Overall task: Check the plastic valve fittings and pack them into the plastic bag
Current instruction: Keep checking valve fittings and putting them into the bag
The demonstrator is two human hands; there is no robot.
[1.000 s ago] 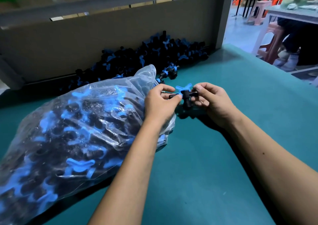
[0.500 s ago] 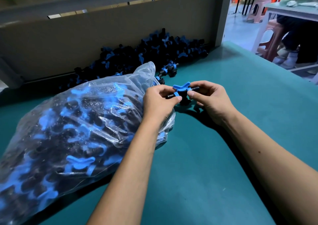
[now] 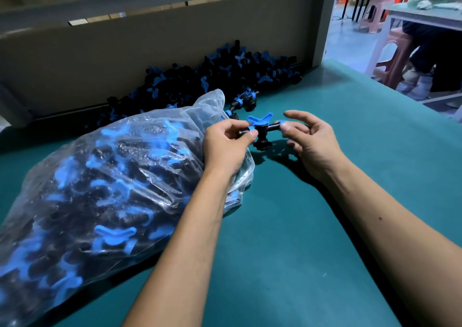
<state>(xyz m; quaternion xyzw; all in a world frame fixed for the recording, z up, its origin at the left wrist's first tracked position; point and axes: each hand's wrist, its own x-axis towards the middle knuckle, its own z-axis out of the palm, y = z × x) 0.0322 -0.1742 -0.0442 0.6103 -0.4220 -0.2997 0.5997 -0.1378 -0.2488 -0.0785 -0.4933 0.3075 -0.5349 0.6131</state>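
A black valve fitting (image 3: 261, 129) with a blue butterfly handle is held just above the green table. My left hand (image 3: 226, 146) pinches its left end between thumb and forefinger. My right hand (image 3: 310, 141) pinches the blue ring at its right end, with the other fingers spread loosely. The clear plastic bag (image 3: 105, 189), stuffed with black and blue fittings, lies on its side to the left, its mouth right behind my left hand. A large pile of loose fittings (image 3: 220, 76) sits against the back board.
The green table top (image 3: 300, 226) stretches to the right and front. A grey board (image 3: 125, 59) and post wall off the back. Two loose fittings (image 3: 246, 101) lie by the bag's mouth. Pink stools (image 3: 392, 56) and a seated person are beyond the right edge.
The fitting has been turned so its blue handle points up. My right hand's fingers have opened out, now pinching only the right end.
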